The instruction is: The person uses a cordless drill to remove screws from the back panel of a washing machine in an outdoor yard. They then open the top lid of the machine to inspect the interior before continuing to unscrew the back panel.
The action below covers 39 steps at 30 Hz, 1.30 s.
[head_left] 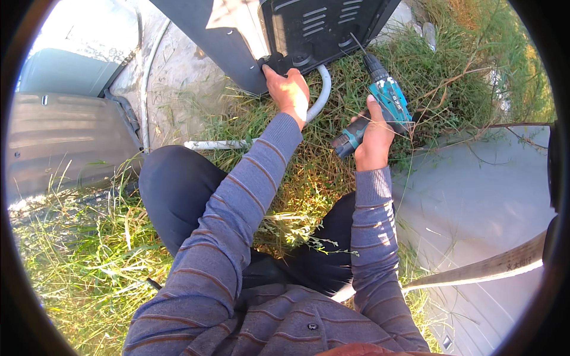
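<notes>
Teal drill (389, 102), right grip (376, 140) closed (around handle (357, 127))

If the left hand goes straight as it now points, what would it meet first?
The dark vented casing, most likely; the left hand seems to touch its edge, though depth is unclear.

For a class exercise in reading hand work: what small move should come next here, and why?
Probably swing the drill leftward, toward the left hand: the right hand holds it with its bit off to the right, while the left hand touches the dark casing near its lower corner.
</notes>
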Available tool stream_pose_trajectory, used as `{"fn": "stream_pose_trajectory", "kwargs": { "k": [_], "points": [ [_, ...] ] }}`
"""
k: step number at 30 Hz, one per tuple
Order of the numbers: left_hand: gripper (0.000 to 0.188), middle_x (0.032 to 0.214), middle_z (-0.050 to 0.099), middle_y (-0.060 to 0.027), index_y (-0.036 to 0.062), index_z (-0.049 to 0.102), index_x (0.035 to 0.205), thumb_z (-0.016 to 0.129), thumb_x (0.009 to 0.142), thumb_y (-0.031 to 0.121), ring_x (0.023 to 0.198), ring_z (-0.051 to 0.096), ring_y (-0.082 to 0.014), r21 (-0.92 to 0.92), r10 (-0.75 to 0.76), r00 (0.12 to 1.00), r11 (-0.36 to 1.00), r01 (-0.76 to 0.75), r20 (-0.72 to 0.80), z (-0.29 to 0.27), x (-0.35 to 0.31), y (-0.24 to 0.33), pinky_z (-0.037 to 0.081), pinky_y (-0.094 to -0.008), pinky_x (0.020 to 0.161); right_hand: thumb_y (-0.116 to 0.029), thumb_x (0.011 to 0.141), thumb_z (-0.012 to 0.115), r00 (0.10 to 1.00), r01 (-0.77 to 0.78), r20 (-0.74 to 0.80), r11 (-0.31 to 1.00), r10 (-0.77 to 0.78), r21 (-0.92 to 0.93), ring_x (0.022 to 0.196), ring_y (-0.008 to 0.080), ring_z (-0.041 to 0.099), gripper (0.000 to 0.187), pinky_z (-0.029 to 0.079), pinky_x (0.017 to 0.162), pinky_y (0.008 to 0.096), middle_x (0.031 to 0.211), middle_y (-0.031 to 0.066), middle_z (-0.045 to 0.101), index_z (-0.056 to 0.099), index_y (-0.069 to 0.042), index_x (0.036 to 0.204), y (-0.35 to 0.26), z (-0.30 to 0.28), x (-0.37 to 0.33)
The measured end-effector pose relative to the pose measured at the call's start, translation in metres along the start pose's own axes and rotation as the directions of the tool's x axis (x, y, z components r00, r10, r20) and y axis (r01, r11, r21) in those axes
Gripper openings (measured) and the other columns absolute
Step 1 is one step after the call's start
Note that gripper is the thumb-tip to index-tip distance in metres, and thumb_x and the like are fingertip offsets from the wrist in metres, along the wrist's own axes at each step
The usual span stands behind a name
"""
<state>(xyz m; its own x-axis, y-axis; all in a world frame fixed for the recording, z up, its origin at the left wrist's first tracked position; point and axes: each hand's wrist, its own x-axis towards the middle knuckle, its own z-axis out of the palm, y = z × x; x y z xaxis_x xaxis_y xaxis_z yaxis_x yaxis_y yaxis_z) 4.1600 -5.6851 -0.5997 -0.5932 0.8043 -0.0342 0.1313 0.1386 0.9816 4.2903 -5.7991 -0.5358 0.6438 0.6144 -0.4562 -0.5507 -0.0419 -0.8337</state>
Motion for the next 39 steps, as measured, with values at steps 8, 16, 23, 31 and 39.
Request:
{"fn": "stream_pose_trajectory", "kwargs": {
  "k": [8,16,23,31,39],
  "points": [
    [0.054,0.108,0.069,-0.0267,-0.0026,0.055,0.125,0.078,0.083,0.021,0.104,0.066,-0.0426,0.359,0.210,0.971,0.903,-0.236,0.112,-0.026,0.012,-0.012,0.051,-0.0463,0.093,-0.011,0.091,0.080,0.998,0.054,0.015,0.997,-0.055,0.054,0.068,0.0172,0.062,0.023,0.057,0.056,0.0358,0.087,0.0038,0.062,0.064,-0.006,0.107,-0.005,-0.010,0.004],
    [0.054,0.079,0.072,-0.0221,-0.0027,0.071,0.085,0.078,0.088,0.051,0.077,0.069,-0.0413,0.411,0.238,0.872,0.808,-0.422,0.428,-0.050,0.065,0.011,0.053,-0.0461,0.076,-0.009,0.090,0.079,0.997,0.069,-0.029,0.995,-0.068,0.067,0.067,0.0165,0.062,0.024,0.056,0.055,0.0357,0.093,0.0040,0.066,0.064,-0.007,0.109,-0.006,-0.021,0.013],
    [0.032,0.072,0.072,-0.0150,0.0096,0.071,0.077,0.062,0.098,0.032,0.067,0.072,-0.0356,0.318,0.321,0.443,0.374,-0.871,0.837,-0.065,-0.044,-0.005,0.058,-0.0504,0.064,-0.016,0.090,0.082,0.981,0.153,-0.141,0.981,-0.135,0.122,0.075,0.0192,0.065,0.030,0.057,0.061,0.0359,0.092,0.0030,0.064,0.065,-0.007,0.112,-0.013,-0.035,0.009],
    [0.024,0.067,0.068,-0.0132,0.0106,0.068,0.075,0.066,0.094,0.026,0.065,0.068,-0.0379,0.085,0.451,0.220,0.302,-0.950,0.865,-0.059,-0.065,-0.008,0.056,-0.0491,0.062,-0.022,0.095,0.078,0.956,0.148,-0.272,0.982,-0.111,0.119,0.080,0.0180,0.064,0.030,0.056,0.072,0.0364,0.096,0.0058,0.067,0.068,-0.001,0.115,-0.028,-0.073,0.019],
    [0.019,0.066,0.067,-0.0068,0.0135,0.067,0.070,0.064,0.087,0.023,0.065,0.068,-0.0286,-0.286,0.376,-0.207,0.169,-0.943,0.903,-0.087,-0.031,0.092,0.053,-0.0404,0.064,-0.026,0.092,0.081,0.898,0.238,-0.397,0.968,-0.188,0.080,0.106,0.0181,0.059,0.050,0.048,0.096,0.0359,0.123,0.0095,0.065,0.064,0.010,0.122,-0.028,-0.051,0.025]
  ]
}}
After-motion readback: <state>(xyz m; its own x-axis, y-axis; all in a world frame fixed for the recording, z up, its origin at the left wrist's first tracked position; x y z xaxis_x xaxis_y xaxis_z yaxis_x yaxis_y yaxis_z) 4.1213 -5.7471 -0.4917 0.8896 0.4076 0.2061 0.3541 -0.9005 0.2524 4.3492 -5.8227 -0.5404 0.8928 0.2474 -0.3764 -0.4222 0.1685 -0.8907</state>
